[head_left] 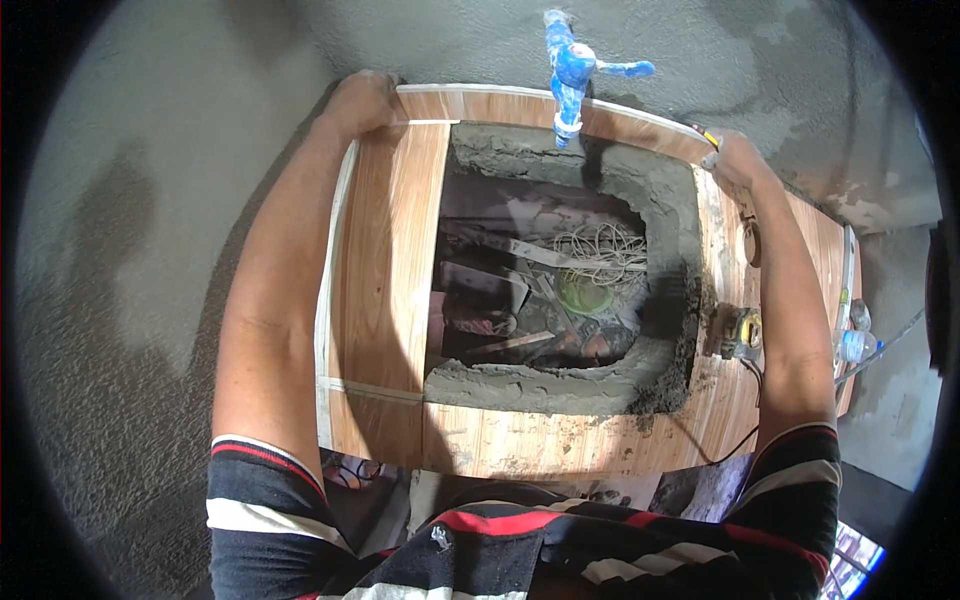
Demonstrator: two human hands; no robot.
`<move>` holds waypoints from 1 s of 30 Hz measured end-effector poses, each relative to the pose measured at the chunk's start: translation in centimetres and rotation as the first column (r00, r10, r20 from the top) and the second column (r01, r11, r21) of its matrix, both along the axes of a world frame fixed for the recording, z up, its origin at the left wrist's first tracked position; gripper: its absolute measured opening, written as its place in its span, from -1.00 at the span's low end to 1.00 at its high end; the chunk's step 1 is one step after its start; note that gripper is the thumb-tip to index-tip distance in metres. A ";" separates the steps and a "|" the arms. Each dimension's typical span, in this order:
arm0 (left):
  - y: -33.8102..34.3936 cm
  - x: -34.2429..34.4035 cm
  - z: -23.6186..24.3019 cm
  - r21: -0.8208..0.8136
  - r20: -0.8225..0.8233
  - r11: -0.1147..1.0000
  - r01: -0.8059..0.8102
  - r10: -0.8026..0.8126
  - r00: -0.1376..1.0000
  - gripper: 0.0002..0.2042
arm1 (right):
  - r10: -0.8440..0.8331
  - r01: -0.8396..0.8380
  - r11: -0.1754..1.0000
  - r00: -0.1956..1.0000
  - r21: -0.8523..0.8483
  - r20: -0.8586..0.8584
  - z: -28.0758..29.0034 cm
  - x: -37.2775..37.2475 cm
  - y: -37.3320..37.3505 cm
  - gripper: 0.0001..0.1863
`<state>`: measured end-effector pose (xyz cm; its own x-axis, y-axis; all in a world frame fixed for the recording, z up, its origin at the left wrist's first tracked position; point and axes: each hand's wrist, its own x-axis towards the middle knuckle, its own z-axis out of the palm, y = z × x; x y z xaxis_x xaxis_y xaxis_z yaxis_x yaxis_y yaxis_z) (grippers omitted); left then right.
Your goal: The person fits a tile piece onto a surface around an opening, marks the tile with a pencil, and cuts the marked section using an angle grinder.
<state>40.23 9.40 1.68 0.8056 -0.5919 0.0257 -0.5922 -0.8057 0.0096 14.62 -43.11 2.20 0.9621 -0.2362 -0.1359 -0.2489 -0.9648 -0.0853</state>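
1. Two bare hands reach forward in the head view, spread wide across a wood-grain counter (385, 250).
2. The left hand (362, 100) is curled at the left end of a wood-grain strip (520, 108); I cannot tell whether it grips.
3. The right hand (738, 160) bends over the strip's right end, a slim yellow-and-dark stick (706, 134) at its edge; its grasp is unclear to me.
4. That strip runs along the rear wall (450, 50), behind a cement-rimmed opening (500, 390), with a blue tap (573, 65) overlapping it.
5. A yellow-and-black tool (745, 333) sits near the right forearm (790, 270), a clear bottle (856, 346) beyond.
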 end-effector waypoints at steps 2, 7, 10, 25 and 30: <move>0.4 0.1 0.0 0.000 0.003 1.000 -0.012 0.012 1.000 -0.64 | 0.010 -0.010 0.999 1.000 -0.031 0.001 -0.1 0.2 0.1 -0.67; 0.8 0.6 -0.5 -0.015 0.006 1.000 0.012 -0.012 1.000 -0.62 | 0.016 -0.015 0.999 1.000 -0.046 0.021 0.2 0.1 0.9 -0.68; 1.1 0.8 -0.7 -0.012 0.021 1.000 -0.002 0.002 1.000 -0.63 | 0.005 -0.004 0.999 1.000 -0.047 0.011 0.8 0.2 1.9 -0.67; 0.7 1.2 -1.2 0.033 -0.017 0.998 0.060 -0.060 0.998 -0.65 | -0.027 0.021 0.995 0.997 -0.092 -0.070 -0.3 0.1 -0.1 -0.61; 1.0 1.3 -1.4 0.013 0.059 0.997 0.078 -0.078 0.995 -0.64 | -0.042 0.041 0.999 0.999 -0.036 -0.032 0.7 -0.3 1.7 -0.62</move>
